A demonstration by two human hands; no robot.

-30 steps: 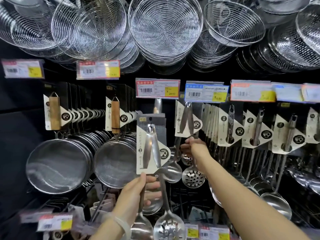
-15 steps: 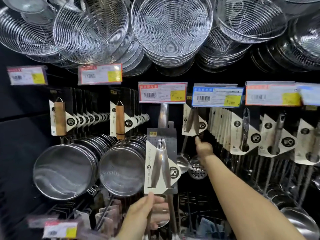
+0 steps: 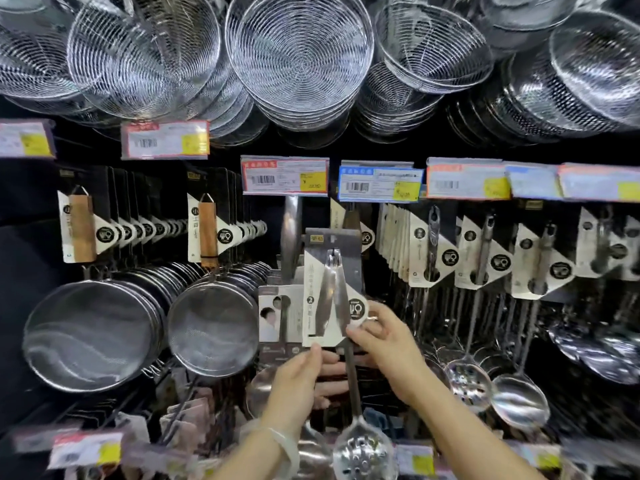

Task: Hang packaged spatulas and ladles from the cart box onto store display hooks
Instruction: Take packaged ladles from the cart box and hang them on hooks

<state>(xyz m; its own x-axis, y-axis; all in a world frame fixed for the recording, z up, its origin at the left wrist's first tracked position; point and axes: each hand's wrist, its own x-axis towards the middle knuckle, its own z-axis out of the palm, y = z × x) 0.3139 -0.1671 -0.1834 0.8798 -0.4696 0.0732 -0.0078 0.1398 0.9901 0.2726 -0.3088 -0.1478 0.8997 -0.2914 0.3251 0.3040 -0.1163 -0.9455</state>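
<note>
Both hands grip one carded utensil pack [image 3: 330,292]: left hand [image 3: 304,379] closed on handles under card, thumb on lower edge; right hand [image 3: 388,344] pinches lower right corner. Pale bracelet [image 3: 284,445] on left wrist. Pack stands upright before centre of display, long axis vertical, slotted steel spoon head [image 3: 363,452] down, hang hole up. Card grey and white, round black logo, digit "2"; other print too small. Behind: carded ladles [image 3: 429,251], mesh strainers [image 3: 93,334] with wood handles, price tags [image 3: 284,175], blurred. Farthest up: wire skimmer baskets [image 3: 299,53].
</note>
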